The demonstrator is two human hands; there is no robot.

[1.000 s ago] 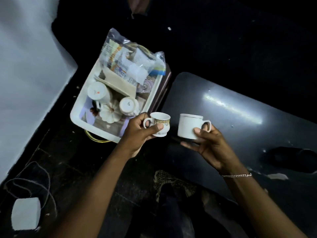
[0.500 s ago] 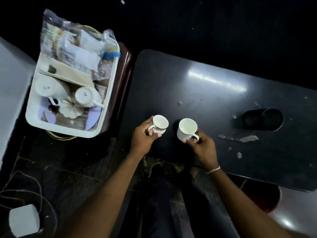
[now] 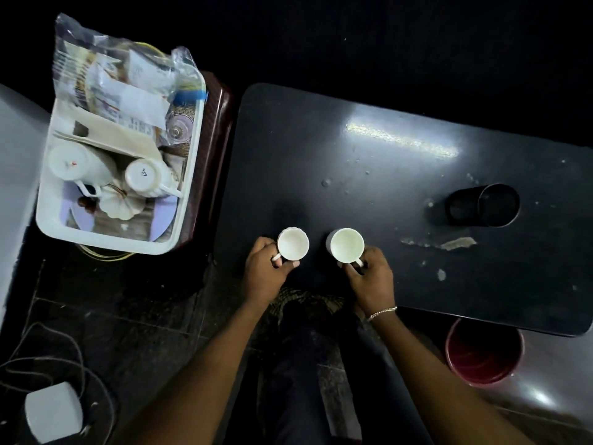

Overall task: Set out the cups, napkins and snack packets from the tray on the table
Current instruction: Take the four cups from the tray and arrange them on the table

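Cups [image 3: 347,245] sit upright, pinched by handles in your hands [image 3: 370,273]; tray [image 3: 106,236] lies up-left of left hand [image 3: 264,270], nearer.

1. The scalloped cup [image 3: 293,244] in my left hand [image 3: 266,273] is plain white inside.
2. The round cup [image 3: 347,245] in my right hand [image 3: 372,279] is creamy white inside too.
3. The table [image 3: 369,175] is glossy black, with pale chipped patches.
4. A black cylinder [image 3: 484,205] lies on it.
5. The tray [image 3: 53,220] is white; its floor shows a lilac and brown print.
6. The upturned cups [image 3: 146,176] in it are white.
7. The napkins [image 3: 118,136] are cream.
8. The snack packets [image 3: 115,78] sit in clear plastic with a blue strip.
9. My bracelet [image 3: 382,313] is silver.
10. The bucket [image 3: 484,351] is red.
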